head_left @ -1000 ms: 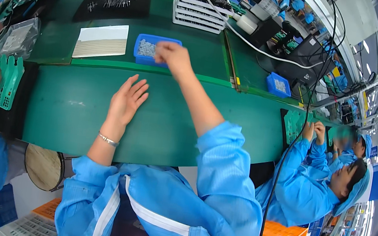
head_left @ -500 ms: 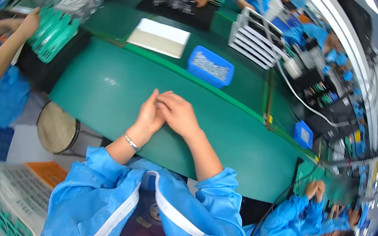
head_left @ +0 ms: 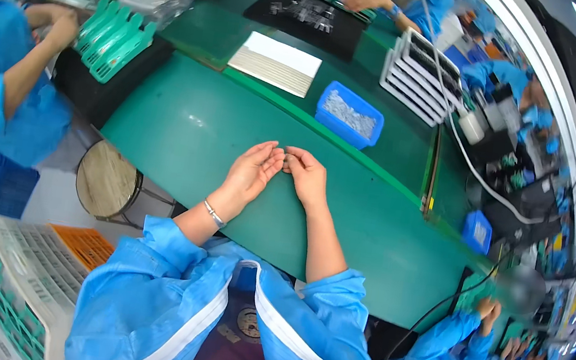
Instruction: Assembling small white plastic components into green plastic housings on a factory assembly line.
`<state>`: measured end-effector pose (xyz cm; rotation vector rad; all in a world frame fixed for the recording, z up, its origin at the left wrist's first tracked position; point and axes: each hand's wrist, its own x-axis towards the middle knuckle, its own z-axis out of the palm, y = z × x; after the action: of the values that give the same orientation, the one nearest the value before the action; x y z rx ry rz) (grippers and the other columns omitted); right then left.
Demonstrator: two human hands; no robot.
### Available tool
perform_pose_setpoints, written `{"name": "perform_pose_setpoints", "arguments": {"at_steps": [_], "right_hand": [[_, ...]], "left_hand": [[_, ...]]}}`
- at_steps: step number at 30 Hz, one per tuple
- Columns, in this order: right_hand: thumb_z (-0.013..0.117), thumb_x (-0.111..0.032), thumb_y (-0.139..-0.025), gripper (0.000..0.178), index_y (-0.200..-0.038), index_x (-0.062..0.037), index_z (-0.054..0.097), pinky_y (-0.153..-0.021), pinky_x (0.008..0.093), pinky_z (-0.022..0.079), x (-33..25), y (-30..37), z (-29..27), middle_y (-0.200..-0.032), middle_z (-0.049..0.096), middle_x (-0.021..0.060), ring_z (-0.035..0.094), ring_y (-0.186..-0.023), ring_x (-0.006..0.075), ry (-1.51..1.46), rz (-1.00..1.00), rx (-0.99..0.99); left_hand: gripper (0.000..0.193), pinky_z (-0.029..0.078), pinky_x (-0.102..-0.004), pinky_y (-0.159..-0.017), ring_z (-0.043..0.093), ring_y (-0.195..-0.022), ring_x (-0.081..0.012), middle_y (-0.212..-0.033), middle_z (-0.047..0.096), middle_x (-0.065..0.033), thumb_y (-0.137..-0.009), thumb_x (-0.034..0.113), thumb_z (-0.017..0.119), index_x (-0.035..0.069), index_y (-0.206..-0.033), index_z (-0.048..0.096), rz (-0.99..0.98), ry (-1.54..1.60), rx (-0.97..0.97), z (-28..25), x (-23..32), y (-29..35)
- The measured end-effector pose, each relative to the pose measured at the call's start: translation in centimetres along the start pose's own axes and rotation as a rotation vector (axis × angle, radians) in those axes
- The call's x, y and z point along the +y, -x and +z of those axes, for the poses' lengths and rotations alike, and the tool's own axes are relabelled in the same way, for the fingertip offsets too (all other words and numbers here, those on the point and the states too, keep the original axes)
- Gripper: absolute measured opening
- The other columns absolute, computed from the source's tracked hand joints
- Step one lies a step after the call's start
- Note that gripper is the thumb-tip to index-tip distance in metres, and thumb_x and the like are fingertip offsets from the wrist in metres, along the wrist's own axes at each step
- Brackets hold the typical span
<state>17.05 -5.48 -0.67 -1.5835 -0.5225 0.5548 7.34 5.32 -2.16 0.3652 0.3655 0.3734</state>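
My left hand (head_left: 250, 173) is turned palm up over the green bench, its fingers loosely stretched and nothing visible on the palm. Beside it my right hand (head_left: 309, 179) has thumb and fingers drawn together close to the left fingertips. Whatever those right fingers may pinch is too small or hidden to make out. Nearest to both hands, beyond the green ledge, stands a blue bin (head_left: 350, 115) of small pale parts. To its left lies a white and beige ribbed pad (head_left: 275, 64).
A stack of white trays (head_left: 420, 77) stands at the far right. Green holders (head_left: 115, 45) lie by a co-worker on the left. Another small blue bin (head_left: 477, 232) sits to the right. A round stool (head_left: 107, 180) and a white crate (head_left: 32, 269) are at lower left.
My hands, earlier clasped together with the right over the left, have come apart to sit side by side. The whole view has shifted, moving the bench things rightward in it.
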Motion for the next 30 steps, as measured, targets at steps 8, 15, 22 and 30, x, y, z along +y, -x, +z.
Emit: {"name": "perform_pose_setpoints", "arguments": {"at_steps": [8, 15, 22, 30], "right_hand": [[0.058, -0.015, -0.08, 0.02, -0.096, -0.0059, 0.066, -0.077, 0.0341, 0.05, 0.2, -1.3, 1.6, -0.093, 0.066, 0.0131, 0.063, -0.087, 0.0258, 0.254, -0.359, 0.014], [0.059, -0.009, -0.079, 0.017, -0.094, -0.0027, 0.065, -0.069, 0.0317, 0.053, 1.0, -0.8, -0.1, -0.09, 0.066, 0.013, 0.065, -0.076, 0.0221, 0.223, -0.36, 0.08], [0.057, -0.009, -0.078, 0.019, -0.094, -0.002, 0.065, -0.067, 0.0328, 0.053, 0.7, -1.5, 1.3, -0.089, 0.065, 0.015, 0.066, -0.071, 0.0222, 0.23, -0.389, 0.009], [0.056, -0.014, -0.084, 0.02, -0.098, -0.0041, 0.066, -0.069, 0.0289, 0.052, 1.7, -1.2, 1.1, -0.093, 0.066, 0.0134, 0.066, -0.076, 0.0189, 0.163, -0.201, -0.006]], "left_hand": [[0.036, 0.046, -0.0321, -0.096, 0.055, -0.107, -0.0228, -0.116, 0.053, -0.0169, -0.091, 0.006, 0.047, -0.008, -0.124, 0.042, 0.003, -0.061, -0.118, -0.6, 1.6, -0.1], [0.029, 0.05, -0.0263, -0.087, 0.058, -0.101, -0.0176, -0.111, 0.057, -0.0148, -0.092, 0.006, 0.048, -0.005, -0.118, 0.045, -0.019, -0.168, -0.141, -1.2, 0.2, -0.9], [0.017, 0.052, -0.0226, -0.074, 0.06, -0.086, -0.0122, -0.095, 0.061, -0.0066, -0.092, 0.011, 0.051, 0.002, -0.106, 0.054, 0.055, -0.174, -0.228, -2.1, 1.7, -0.4], [0.014, 0.053, -0.0256, -0.068, 0.061, -0.077, -0.0129, -0.09, 0.063, -0.0077, -0.089, 0.01, 0.056, 0.005, -0.102, 0.056, 0.014, -0.044, -0.176, -1.4, 0.2, 0.3]]}}
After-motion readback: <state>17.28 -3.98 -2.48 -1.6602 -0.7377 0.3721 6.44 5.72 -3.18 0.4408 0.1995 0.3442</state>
